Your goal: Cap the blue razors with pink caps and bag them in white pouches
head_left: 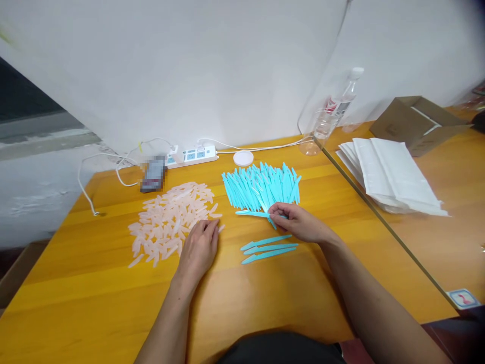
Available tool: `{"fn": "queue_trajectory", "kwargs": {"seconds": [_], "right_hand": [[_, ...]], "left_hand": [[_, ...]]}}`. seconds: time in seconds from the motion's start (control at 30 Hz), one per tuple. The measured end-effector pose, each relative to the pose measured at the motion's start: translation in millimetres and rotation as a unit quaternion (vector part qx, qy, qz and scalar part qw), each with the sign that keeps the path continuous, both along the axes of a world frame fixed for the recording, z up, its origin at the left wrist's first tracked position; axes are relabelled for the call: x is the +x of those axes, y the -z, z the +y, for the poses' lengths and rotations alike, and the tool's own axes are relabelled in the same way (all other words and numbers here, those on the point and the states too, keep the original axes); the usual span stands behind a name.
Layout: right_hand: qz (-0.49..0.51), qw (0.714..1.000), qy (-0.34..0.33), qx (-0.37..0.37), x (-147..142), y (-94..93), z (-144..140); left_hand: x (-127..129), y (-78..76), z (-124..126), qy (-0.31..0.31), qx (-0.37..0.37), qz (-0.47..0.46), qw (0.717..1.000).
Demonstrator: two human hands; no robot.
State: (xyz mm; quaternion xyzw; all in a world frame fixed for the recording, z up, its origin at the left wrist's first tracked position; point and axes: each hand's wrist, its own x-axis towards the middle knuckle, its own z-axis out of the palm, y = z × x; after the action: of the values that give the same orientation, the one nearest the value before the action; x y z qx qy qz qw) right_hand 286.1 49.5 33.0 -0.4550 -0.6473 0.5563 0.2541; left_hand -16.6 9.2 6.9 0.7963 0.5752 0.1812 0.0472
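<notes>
My right hand [290, 220] pinches a turquoise eyebrow razor [253, 214], its slim end pointing left, at the front edge of a heap of similar turquoise razors [261, 184]. Three more razors [270, 248] lie side by side on the table just below that hand. My left hand [200, 242] rests at the right edge of a spread of small pale pink plastic pieces [162, 222]. Its fingers are curled together, and what they hold, if anything, is hidden. A loose pink piece [222, 228] shows beside its fingertips.
Along the wall are a phone [153, 174], a power strip [197, 155] with white cables, a round white lid [243, 158] and a clear plastic bottle [335, 111]. White padded envelopes [397, 174] and an open cardboard box [409, 124] occupy the right side, beyond a table seam.
</notes>
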Motion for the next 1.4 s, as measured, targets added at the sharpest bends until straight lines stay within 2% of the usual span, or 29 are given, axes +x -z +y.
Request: {"fn": "queue_trajectory", "kwargs": {"seconds": [0.2, 0.3, 0.37, 0.43, 0.53, 0.6, 0.67, 0.9, 1.03, 1.1, 1.2, 1.3, 1.37, 1.4], "right_hand": [[-0.022, 1.0, -0.001, 0.015, -0.4, 0.7, 1.2], [-0.025, 0.999, -0.013, 0.017, -0.6, -0.6, -0.3], [-0.023, 0.999, -0.029, 0.018, -1.3, -1.2, -1.6], [-0.017, 0.999, -0.045, 0.017, -2.5, -1.5, -2.3], [-0.01, 0.998, -0.057, 0.015, -4.1, -1.2, -2.4], [-0.01, 0.998, -0.059, 0.016, -4.3, -0.8, -2.0], [-0.013, 0.998, -0.063, 0.017, -3.6, -0.8, -1.6], [-0.01, 0.998, -0.061, 0.019, -2.0, -3.9, -2.4], [-0.011, 0.997, -0.073, 0.016, -5.8, -4.0, -3.6], [-0.014, 0.996, -0.088, -0.003, -4.8, -4.7, -4.4], [-0.033, 0.987, -0.146, -0.054, 5.2, -9.2, -5.3], [-0.071, 0.975, -0.203, -0.062, 21.6, -16.7, -5.1], [-0.099, 0.975, -0.193, -0.035, 31.7, -20.3, -3.4], [-0.112, 0.979, -0.168, -0.019, 35.7, -21.0, -2.0]], "left_hand": [[5.9, -1.7, -3.2, 0.009, -0.033, -0.052, 0.998], [7.1, -3.8, -2.3, -0.028, -0.063, -0.176, 0.982], [8.3, -7.0, -1.0, -0.063, -0.099, -0.319, 0.94], [10.6, -10.1, 0.1, -0.104, -0.14, -0.454, 0.874], [15.5, -11.7, 0.3, -0.156, -0.191, -0.561, 0.79], [18.7, -10.8, -0.7, -0.168, -0.216, -0.587, 0.762], [20.6, -9.7, -2.1, -0.169, -0.231, -0.592, 0.754], [20.0, -8.7, -4.3, -0.166, -0.226, -0.575, 0.768], [32.2, -8.5, -8.8, -0.144, -0.25, -0.55, 0.784], [39.6, -9.3, -13.5, -0.104, -0.235, -0.502, 0.826], [45.4, -11.9, -22.7, 0.033, -0.179, -0.374, 0.91], [46.0, -15.8, -32.1, 0.154, -0.129, -0.259, 0.945], [46.6, -18.7, -37.1, 0.19, -0.096, -0.188, 0.959], [47.5, -20.1, -39.0, 0.198, -0.083, -0.155, 0.964]]}}
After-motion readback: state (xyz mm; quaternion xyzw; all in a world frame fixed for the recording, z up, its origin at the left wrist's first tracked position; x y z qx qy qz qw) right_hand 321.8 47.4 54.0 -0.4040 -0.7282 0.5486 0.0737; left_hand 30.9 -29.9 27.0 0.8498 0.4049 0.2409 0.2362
